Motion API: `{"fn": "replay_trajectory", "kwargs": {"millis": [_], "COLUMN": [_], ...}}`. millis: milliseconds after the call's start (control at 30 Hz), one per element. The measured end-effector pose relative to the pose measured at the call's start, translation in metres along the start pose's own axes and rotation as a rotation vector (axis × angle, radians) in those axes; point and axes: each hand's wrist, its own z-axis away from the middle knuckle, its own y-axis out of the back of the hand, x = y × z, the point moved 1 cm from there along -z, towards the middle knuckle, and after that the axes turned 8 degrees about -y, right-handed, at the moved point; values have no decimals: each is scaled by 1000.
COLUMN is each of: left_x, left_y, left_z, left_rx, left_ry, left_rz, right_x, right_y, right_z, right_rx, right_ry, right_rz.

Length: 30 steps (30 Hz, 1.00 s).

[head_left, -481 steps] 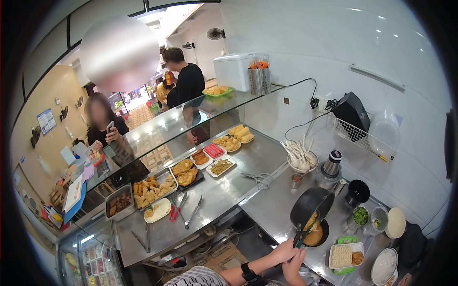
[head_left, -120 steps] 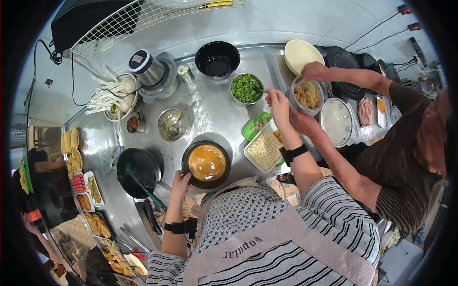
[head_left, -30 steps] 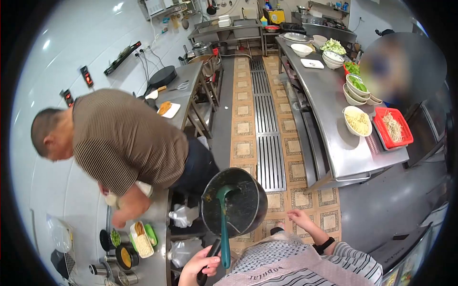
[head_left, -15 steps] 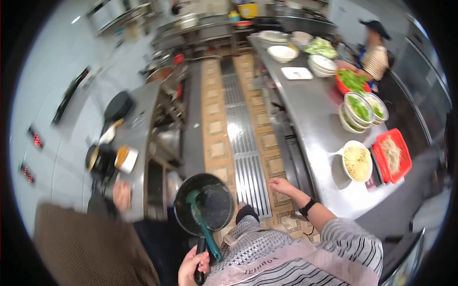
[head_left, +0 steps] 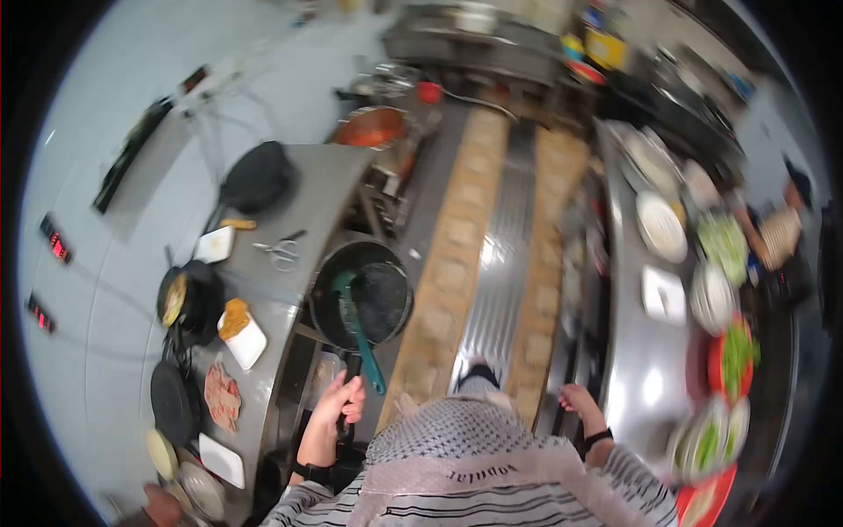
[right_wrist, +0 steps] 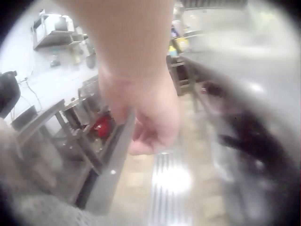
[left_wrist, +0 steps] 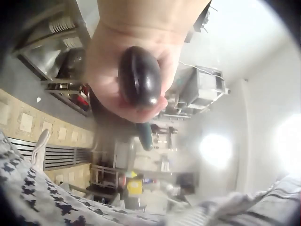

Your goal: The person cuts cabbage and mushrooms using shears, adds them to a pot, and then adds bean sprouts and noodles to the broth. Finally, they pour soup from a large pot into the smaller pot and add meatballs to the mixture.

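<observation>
In the head view the left hand (head_left: 335, 406) grips the black handle of a dark pot (head_left: 327, 299). A green long-handled utensil (head_left: 367, 356) leans in the pot, its handle over the near rim. Seen from the left wrist, the hand (left_wrist: 106, 70) wraps round the handle, whose rounded black end (left_wrist: 139, 77) faces the camera; part of the green utensil (left_wrist: 145, 136) shows beyond the fingers. The right hand (head_left: 577, 398) hangs by the right counter, fingers loosely curled. The right wrist view shows that hand (right_wrist: 146, 110) blurred, with no held object discernible.
The left counter (head_left: 329, 167) holds black pans (head_left: 259, 178), a white tray with fried food (head_left: 248, 344) and scissors (head_left: 283, 253). Bowls and greens (head_left: 724, 249) stand on the right counter (head_left: 625, 347). Between them runs a tiled aisle with a metal drain (head_left: 502, 290). Another person's hand (head_left: 162, 507) shows lower left.
The view has swung from the noodle bowl and prep counter to the aisle. The left hand has let go of the bowl and holds the pot; the right hand has moved away from the chopped greens.
</observation>
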Motion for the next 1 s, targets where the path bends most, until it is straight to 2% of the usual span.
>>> {"fn": "replay_trajectory", "kwargs": {"millis": [67,100,133,167,233,267,367,400,433,467,500,533,567,667,767,800,833,867,933,1000], "left_x": [26,38,53,67,83,97,127,139,143,156,158,173,191,216,229,238,243,248,255,265], "left_y": [-15,-20,-23,-22,-21,-18,4,11,27,36,48,53,50,54,58,53,47,44,39,28], "left_z": [-44,-63,-86,-108,-144,-168,-221,-246,-268,-293,-311,-328,-340,-382,-421,-433,-444,-454,-468,-478], "left_rx": [58,125,179,182,206,231,323,327,318,373,448,388,430,493,544,552,587,624,645,780], "left_ry": [-41,-74,-97,-135,-182,-193,-242,-240,-225,-198,-202,-222,-195,-205,-188,-201,-207,-215,-199,-115], "left_rz": [48,76,105,123,149,160,167,158,171,219,190,181,198,194,232,242,238,228,151,188], "right_x": [-120,-184,-257,-324,-446,-508,-649,-688,-718,-755,-775,-795,-819,-878,-899,-901,-900,-902,-895,-911], "right_y": [-12,-28,-46,-73,-126,-161,-245,-267,-287,-307,-322,-333,-345,-373,-419,-440,-463,-477,-493,-463], "right_z": [-72,-106,-137,-154,-191,-201,-276,-307,-266,-274,-289,-316,-335,-371,-419,-425,-434,-437,-474,-466], "right_rx": [-81,-199,-246,-200,-310,-276,-700,-798,-639,-689,-718,-576,-456,-304,-912,-1011,-1000,-1197,-1010,-669], "right_ry": [122,154,192,276,293,309,346,303,330,301,335,301,269,126,-255,-292,-257,-328,-236,127], "right_rz": [10,-2,207,226,314,270,101,28,-20,-85,-143,-134,-120,-13,13,81,98,-44,182,526]}}
